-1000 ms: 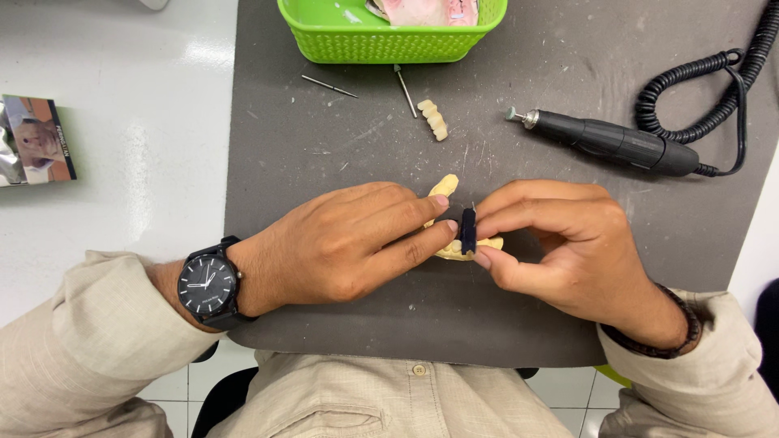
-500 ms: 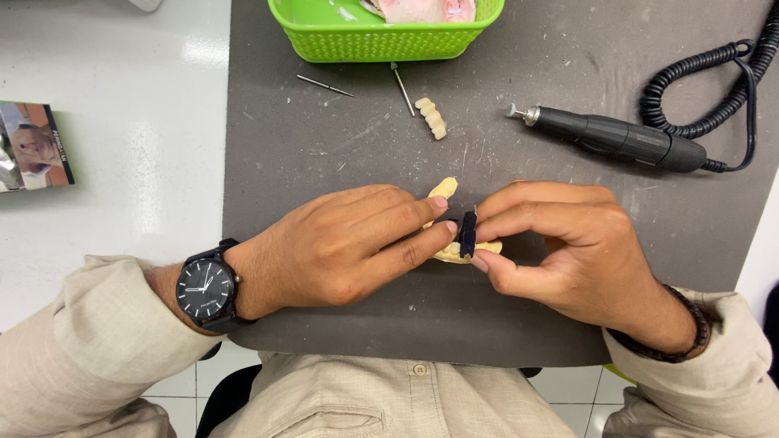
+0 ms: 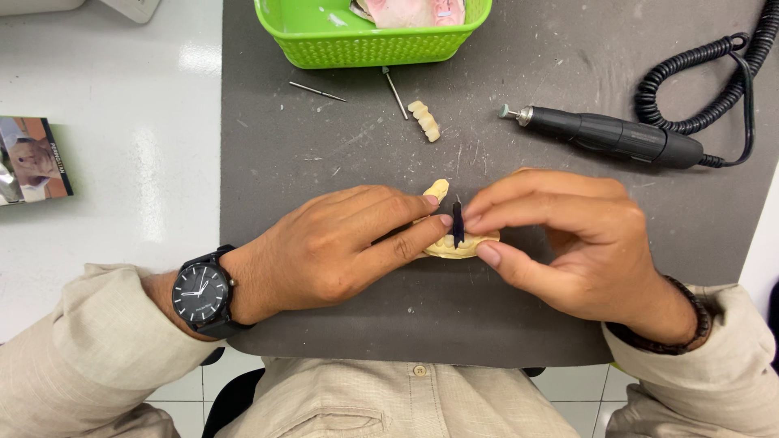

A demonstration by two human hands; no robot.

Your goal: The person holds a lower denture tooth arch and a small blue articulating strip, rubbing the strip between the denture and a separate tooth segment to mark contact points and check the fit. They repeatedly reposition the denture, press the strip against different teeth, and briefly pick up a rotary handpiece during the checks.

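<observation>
A cream dental model [image 3: 451, 243] lies on the grey mat [image 3: 349, 146], mostly covered by my fingers. My left hand [image 3: 337, 247] wears a black watch and presses the model down with its fingertips. My right hand [image 3: 568, 243] pinches a thin dark strip [image 3: 458, 223] that stands upright between the model's teeth, with its thumb under the model's edge.
A green basket [image 3: 369, 36] with pink items sits at the mat's far edge. Two thin metal burs [image 3: 318, 92] and a small row of cream teeth [image 3: 424, 120] lie before it. A black rotary handpiece [image 3: 608, 134] with coiled cord lies at right. A booklet [image 3: 32, 158] rests far left.
</observation>
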